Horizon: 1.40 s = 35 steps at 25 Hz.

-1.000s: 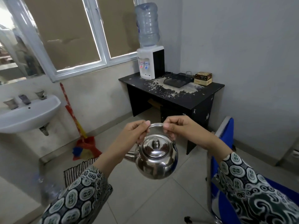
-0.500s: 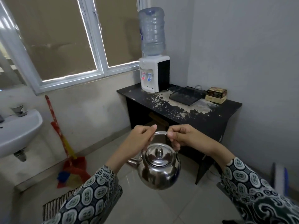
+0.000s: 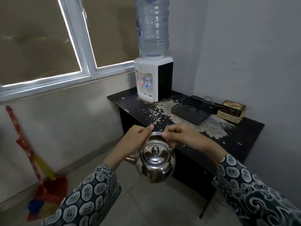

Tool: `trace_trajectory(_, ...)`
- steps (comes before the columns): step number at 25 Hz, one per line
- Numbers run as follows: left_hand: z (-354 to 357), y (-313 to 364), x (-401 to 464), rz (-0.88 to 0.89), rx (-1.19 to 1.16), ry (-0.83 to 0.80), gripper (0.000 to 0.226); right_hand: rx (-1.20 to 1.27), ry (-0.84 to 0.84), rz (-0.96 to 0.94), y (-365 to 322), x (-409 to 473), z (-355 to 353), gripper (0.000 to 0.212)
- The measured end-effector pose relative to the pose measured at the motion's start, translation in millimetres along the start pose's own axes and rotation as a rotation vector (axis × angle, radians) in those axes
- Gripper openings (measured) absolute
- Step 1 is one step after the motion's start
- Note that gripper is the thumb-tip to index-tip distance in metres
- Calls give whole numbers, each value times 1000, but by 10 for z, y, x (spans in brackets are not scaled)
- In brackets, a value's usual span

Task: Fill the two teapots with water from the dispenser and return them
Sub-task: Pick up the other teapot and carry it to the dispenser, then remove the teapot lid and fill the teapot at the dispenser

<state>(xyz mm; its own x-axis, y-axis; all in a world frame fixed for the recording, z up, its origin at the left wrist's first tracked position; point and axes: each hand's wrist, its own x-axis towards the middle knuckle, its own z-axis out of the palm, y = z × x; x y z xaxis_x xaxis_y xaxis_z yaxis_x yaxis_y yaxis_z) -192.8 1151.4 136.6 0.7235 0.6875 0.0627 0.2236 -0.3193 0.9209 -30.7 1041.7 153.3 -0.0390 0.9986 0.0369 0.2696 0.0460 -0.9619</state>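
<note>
A shiny steel teapot (image 3: 154, 162) with its lid on hangs in front of me above the tiled floor, spout pointing left. My left hand (image 3: 137, 138) pinches the left side of its arched handle, and my right hand (image 3: 177, 136) pinches the right side. The white water dispenser (image 3: 151, 79) stands on the far left corner of the black table (image 3: 247, 128), with a red tap and a blue tap on its front and a large clear bottle (image 3: 152, 26) on top. Only one teapot is in view.
On the table lie a black tray (image 3: 190, 113), a clear glass (image 3: 207, 101) and a small box (image 3: 232, 110). The tabletop's surface is peeling. A red broom (image 3: 29, 154) leans on the left wall under the window (image 3: 65, 46). A grey wall closes the right side.
I have moved closer to the table and dispenser, which now look larger. The sink and blue chair have left the view. Both hands keep the same hold on the teapot handle.
</note>
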Motion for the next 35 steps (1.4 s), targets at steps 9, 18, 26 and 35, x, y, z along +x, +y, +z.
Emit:
trace_trajectory(9,-484,-448,2197,71,177,-93,55,-90,46,44,488,1809,-1123,16)
trace_trajectory(18,-601,-1204,4004,24,320,-208,49,-287,156,212,1435,3272,-1932,11)
trace_trajectory(26,-500,-1655,5214,32,414,-348,44,-256,210,309,2105,4121,-2634,10)
trace_trajectory(35,-453,-1935,5882,68,524,-491,33,-293,232,370,2492,4552,-2992,17)
